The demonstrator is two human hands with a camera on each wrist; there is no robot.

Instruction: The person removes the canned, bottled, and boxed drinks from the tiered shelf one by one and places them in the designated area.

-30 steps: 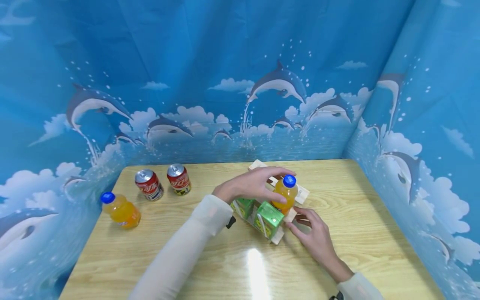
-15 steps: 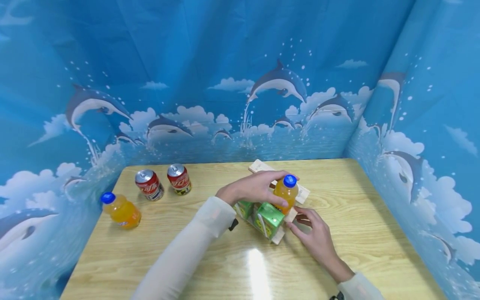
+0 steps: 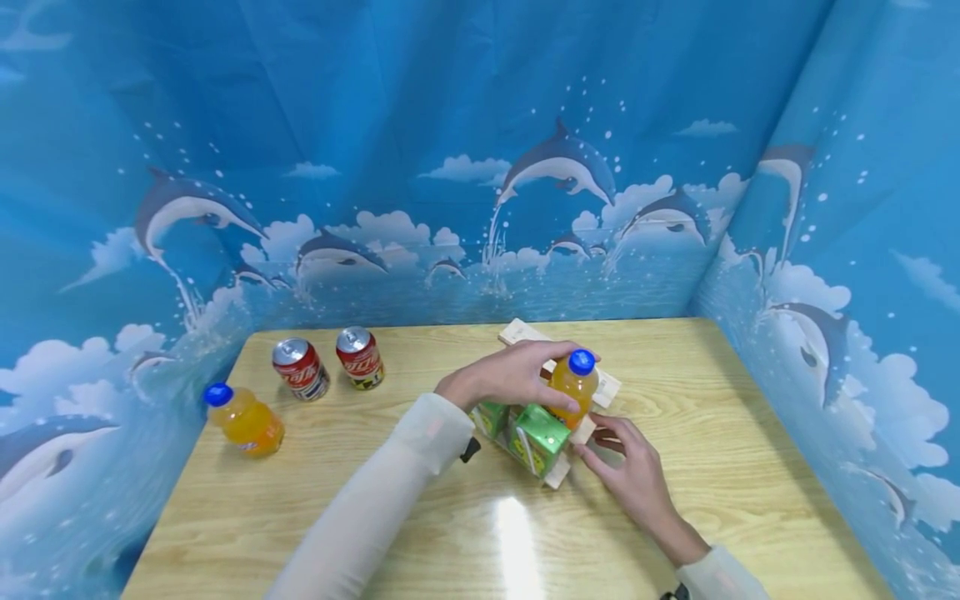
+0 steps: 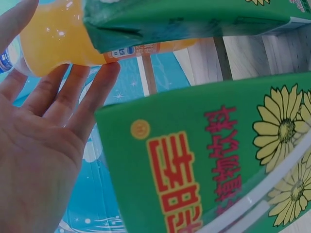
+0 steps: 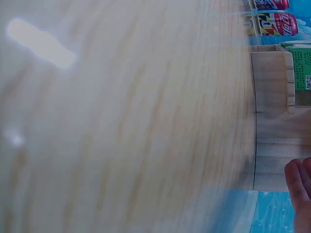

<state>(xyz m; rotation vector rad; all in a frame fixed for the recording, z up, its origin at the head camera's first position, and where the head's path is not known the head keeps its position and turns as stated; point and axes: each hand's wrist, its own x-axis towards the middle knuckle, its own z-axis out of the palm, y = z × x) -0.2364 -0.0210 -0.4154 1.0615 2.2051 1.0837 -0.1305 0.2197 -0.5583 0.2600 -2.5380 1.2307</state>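
Orange liquid fills the blue-capped bottle (image 3: 576, 385) at four o'clock in the head view. The left hand's (image 3: 517, 372) fingers and thumb are clamped around it. Whether its base rests on the pale wooden rack (image 3: 607, 390) is hidden. Two green cartons (image 3: 542, 435) sit at seven and nine o'clock from the bottle. At five o'clock, the right hand (image 3: 633, 475) has its fingertips against the rack; whether they clamp it, I cannot tell. Two red cans (image 3: 300, 371) with white lettering stand at eight o'clock, nearby a second orange bottle (image 3: 246, 423), its cap also blue, on the wood-grain table (image 3: 420, 517).

From the left wrist, four spread fingers back the held bottle at ten o'clock. The carton at four o'clock reads 植物饮料, beside large yellow-edged red characters, a circled mark and yellow flowers.

From the right wrist, a QR code and small print show on one carton at two o'clock.
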